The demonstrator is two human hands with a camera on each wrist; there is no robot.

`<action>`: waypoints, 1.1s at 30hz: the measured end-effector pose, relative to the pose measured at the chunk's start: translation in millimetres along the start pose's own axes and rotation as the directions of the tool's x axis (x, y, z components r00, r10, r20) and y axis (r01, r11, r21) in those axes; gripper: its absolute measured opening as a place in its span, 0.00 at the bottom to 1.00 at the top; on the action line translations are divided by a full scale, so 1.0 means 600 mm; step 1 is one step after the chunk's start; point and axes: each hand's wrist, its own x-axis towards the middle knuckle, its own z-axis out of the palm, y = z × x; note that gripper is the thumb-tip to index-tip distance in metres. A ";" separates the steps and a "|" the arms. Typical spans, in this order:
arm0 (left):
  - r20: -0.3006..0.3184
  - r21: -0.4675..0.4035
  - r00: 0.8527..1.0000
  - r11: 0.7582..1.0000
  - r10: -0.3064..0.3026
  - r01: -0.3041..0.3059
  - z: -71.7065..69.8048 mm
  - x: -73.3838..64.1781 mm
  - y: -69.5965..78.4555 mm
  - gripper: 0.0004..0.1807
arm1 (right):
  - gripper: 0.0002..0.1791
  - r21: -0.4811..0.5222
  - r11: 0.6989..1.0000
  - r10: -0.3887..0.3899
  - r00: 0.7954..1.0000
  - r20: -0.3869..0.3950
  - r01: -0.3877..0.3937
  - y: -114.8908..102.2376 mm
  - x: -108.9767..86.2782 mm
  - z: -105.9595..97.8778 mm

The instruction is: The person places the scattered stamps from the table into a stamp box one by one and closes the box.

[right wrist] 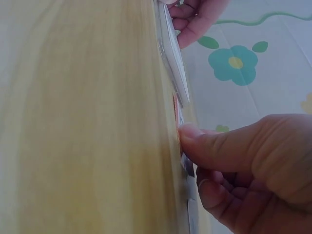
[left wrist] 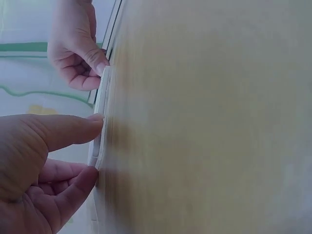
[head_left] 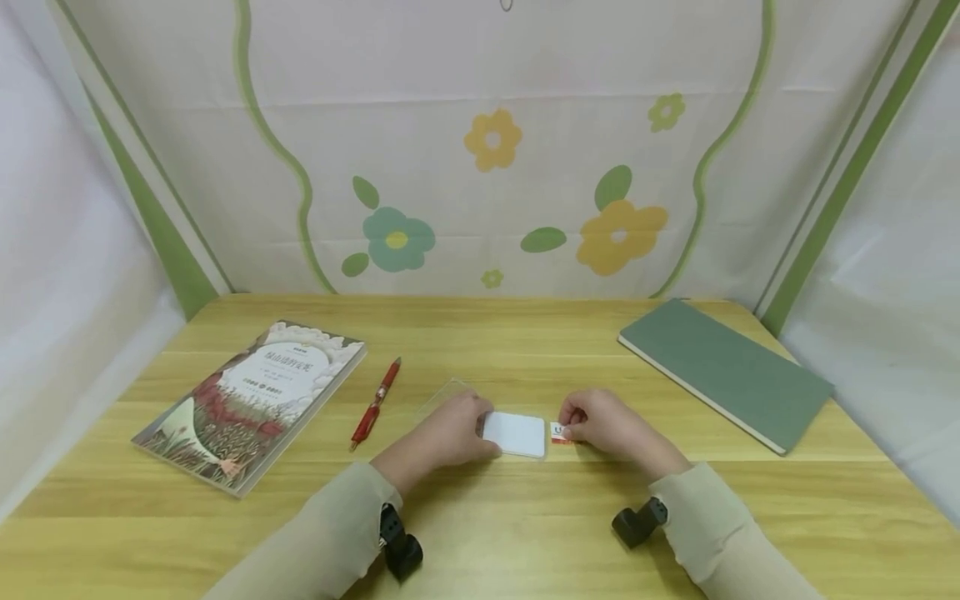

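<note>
My left hand (head_left: 457, 429) grips the left end of a flat white rectangular block (head_left: 516, 435) with rounded corners, thumb at the near side and fingers at the far side. A clear rim shows along the block's edge. In the right wrist view the block (right wrist: 173, 51) lies low along the wooden table, its layered side showing. Just to its right, my right hand (head_left: 600, 421) pinches a small white card with a red-orange edge and dark print (head_left: 557, 433) between thumb and fingers. The card's right part is hidden by the fingers.
A clear flat piece (head_left: 447, 393) lies behind my left hand. Left of it are a red pen (head_left: 377, 404) and an illustrated book (head_left: 262, 400). A green hardcover book (head_left: 727, 375) lies at the right. A flowered curtain (head_left: 450, 192) hangs behind the table (head_left: 495, 533).
</note>
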 end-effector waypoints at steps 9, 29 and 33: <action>-0.047 -0.056 0.999 0.998 -0.016 0.013 0.006 -0.004 -0.006 0.24 | 0.06 -0.004 1.000 0.027 1.000 -0.005 -0.027 -0.006 0.000 -0.002; -0.080 -0.092 0.997 0.996 -0.024 0.017 0.016 -0.009 -0.014 0.23 | 0.06 0.091 0.996 0.024 0.998 -0.061 -0.018 0.003 -0.001 0.003; -0.078 -0.090 0.997 0.996 -0.023 0.016 0.020 -0.007 -0.014 0.24 | 0.03 0.204 0.976 0.081 0.995 -0.054 -0.069 0.003 -0.004 -0.003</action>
